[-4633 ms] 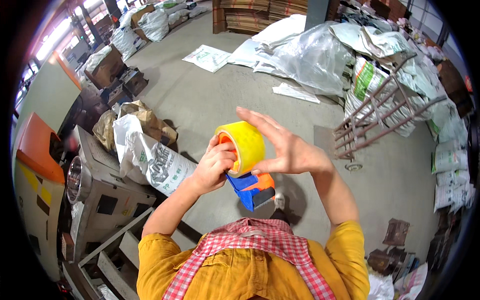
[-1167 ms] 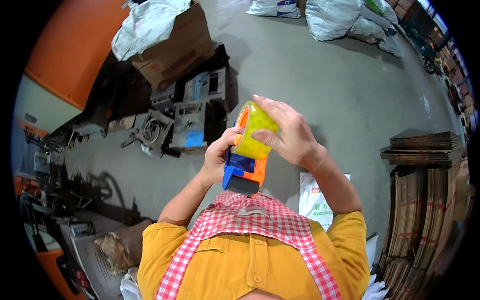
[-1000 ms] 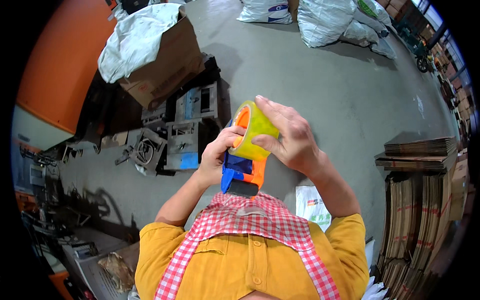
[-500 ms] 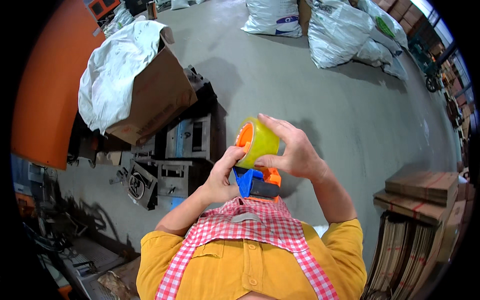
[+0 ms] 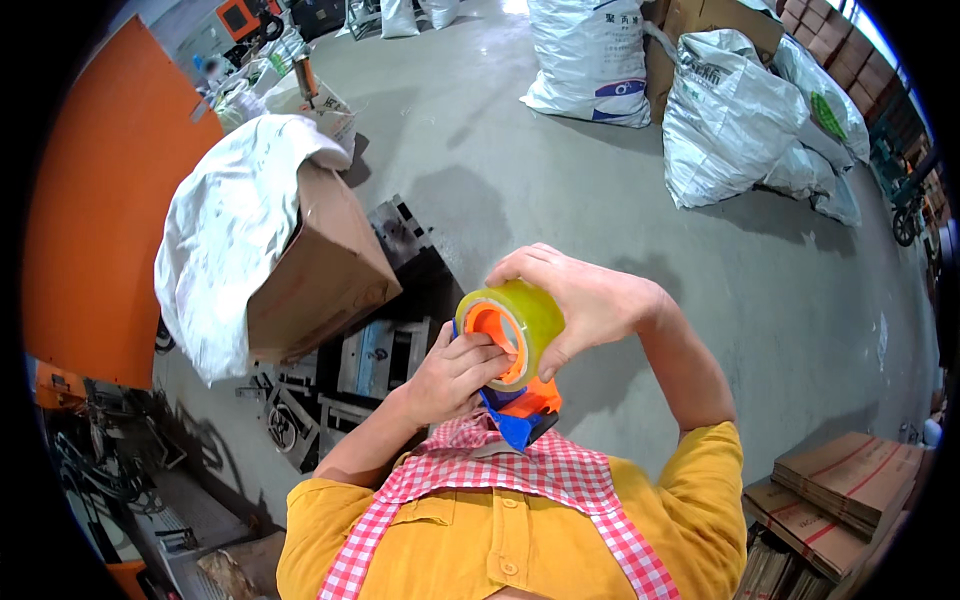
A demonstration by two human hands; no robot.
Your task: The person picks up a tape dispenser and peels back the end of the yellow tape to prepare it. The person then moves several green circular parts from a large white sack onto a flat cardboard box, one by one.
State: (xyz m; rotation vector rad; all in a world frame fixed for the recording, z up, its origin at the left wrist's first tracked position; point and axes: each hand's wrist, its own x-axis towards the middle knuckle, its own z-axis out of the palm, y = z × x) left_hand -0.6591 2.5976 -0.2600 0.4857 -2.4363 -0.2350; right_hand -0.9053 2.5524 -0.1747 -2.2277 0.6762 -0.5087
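Note:
A roll of yellowish clear packing tape [image 5: 541, 318] is held in front of my apron, its open side turned toward my left. Inside the roll shows the orange hub of a tape dispenser [image 5: 516, 426], whose blue and orange head hangs below the roll, near my chest. My left hand [image 5: 448, 378] is closed on the dispenser, fingertips reaching into the orange hub; its palm side is hidden. My right hand [image 5: 598, 303] wraps over the roll's right side, fingers on top and thumb lower down.
At the left, a white sack drapes over a cardboard box [image 5: 325, 270] beside dark metal parts [image 5: 375, 355] and an orange panel [image 5: 115, 220]. Stuffed white sacks [image 5: 735, 120] stand on the far floor. Flattened cartons [image 5: 850, 480] are stacked at the lower right.
The roll has turned and tilted so its open side shows more, and it sits slightly lower. My left fingers have moved further into the hub. The view has shifted upward.

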